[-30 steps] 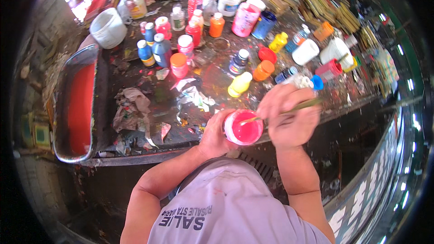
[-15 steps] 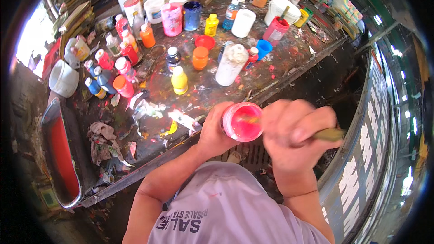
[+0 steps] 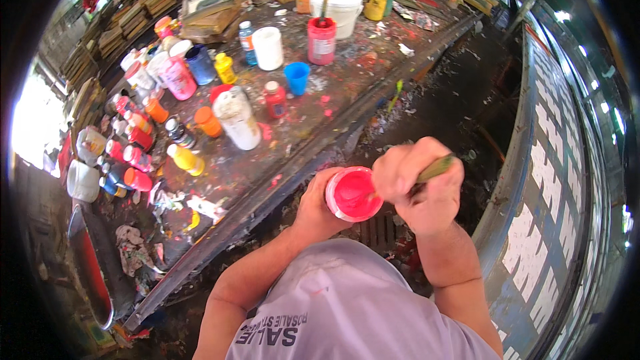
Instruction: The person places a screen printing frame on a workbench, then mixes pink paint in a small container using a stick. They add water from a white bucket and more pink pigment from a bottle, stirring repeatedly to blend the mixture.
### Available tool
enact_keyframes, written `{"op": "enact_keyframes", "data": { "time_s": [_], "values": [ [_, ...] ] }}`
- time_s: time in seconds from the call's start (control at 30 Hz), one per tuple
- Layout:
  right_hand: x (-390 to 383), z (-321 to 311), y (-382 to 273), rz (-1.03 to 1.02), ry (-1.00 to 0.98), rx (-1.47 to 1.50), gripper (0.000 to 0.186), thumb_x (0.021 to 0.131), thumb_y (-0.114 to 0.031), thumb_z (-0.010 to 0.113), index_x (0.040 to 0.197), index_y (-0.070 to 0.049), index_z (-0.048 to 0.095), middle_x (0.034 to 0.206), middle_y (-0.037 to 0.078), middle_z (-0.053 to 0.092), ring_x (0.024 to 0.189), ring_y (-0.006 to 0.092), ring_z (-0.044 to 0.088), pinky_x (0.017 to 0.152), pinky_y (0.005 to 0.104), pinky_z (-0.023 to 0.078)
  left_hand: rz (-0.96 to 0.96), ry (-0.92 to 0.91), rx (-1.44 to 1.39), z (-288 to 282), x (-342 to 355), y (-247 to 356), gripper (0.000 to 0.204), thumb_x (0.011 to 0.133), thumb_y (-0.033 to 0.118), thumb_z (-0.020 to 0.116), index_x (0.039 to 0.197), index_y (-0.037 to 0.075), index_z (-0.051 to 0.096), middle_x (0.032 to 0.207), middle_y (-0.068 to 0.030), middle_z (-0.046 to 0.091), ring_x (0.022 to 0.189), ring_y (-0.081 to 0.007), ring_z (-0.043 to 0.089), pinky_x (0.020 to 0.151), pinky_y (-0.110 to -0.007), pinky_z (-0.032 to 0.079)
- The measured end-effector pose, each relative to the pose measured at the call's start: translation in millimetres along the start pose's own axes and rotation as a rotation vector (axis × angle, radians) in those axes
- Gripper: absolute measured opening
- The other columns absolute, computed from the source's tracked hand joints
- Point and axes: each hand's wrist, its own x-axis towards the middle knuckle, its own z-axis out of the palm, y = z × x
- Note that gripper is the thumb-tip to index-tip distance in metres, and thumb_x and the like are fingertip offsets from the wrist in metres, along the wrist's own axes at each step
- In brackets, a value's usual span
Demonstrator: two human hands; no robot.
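Note:
In front of my shirt, my left hand [image 3: 315,205] is wrapped round the side of a small plastic tub [image 3: 338,211]. Bright pink-red paint [image 3: 353,193] fills much of it, and the mouth tilts up toward me. My right hand [image 3: 421,190] is closed in a fist at the tub's right rim, round a greenish-brown stick [image 3: 437,169]. One end of the stick juts out above the fist. Its lower end reaches into the paint and is mostly hidden by my fingers.
A paint-stained table [image 3: 287,153] at left and ahead bears several bottles and tubs, a white bucket [image 3: 345,10], a blue cup [image 3: 297,79] and a red tub with a stick [image 3: 321,43]. At right runs a long panel with white patterns [image 3: 527,247]. Scraps litter the floor.
The view has swung to the right, so the table things sit farther left. My right fist has turned and come down closer over the tub, still holding the stick.

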Motion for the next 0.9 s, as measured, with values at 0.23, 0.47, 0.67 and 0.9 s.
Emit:
{"op": "enact_keyframes", "data": {
  "time_s": [0.23,0.47,0.67,0.9],
  "values": [
    [-35,-80,-40,-0.103,0.153,-0.002,0.055,0.122,-0.05,0.061,0.104,0.002,0.064,0.084,0.009,0.061,0.066,0.0189,0.051,0.061,0.0358,0.043,0.021,-0.122,0.025,95,50,-8,0.099,0.064,0.022,0.116,0.149,0.01,0.065,0.145,-0.0147,0.073,0.133,-0.0343,0.075,0.114,-0.046,0.061],
    [-40,-153,-51,-0.326,0.462,-0.113,0.06,0.12,-0.057,0.059,0.1,-0.001,0.063,0.087,0.011,0.061,0.069,0.0178,0.05,0.06,0.0349,0.041,0.079,-0.282,-0.048,176,110,-27,0.095,0.068,0.021,0.113,0.149,0.008,0.065,0.145,-0.0132,0.073,0.134,-0.0324,0.073,0.115,-0.046,0.059],
    [-40,-254,-68,-0.357,0.545,-0.363,0.06,0.121,-0.056,0.058,0.099,-0.001,0.062,0.087,0.012,0.061,0.067,0.0185,0.051,0.061,0.0359,0.042,0.024,-0.384,-0.176,253,175,-63,0.094,0.071,0.024,0.112,0.15,0.008,0.064,0.144,-0.0137,0.073,0.135,-0.0324,0.073,0.116,-0.046,0.059],
    [30,-377,-88,-0.123,0.542,-0.389,0.059,0.12,-0.06,0.056,0.1,-0.005,0.058,0.079,0.009,0.055,0.064,0.0167,0.048,0.058,0.0342,0.039,0.059,-0.499,-0.174,338,305,-107,0.096,0.069,0.027,0.112,0.15,0.008,0.064,0.146,-0.0156,0.071,0.135,-0.0363,0.071,0.117,-0.048,0.057]
  ]
}}
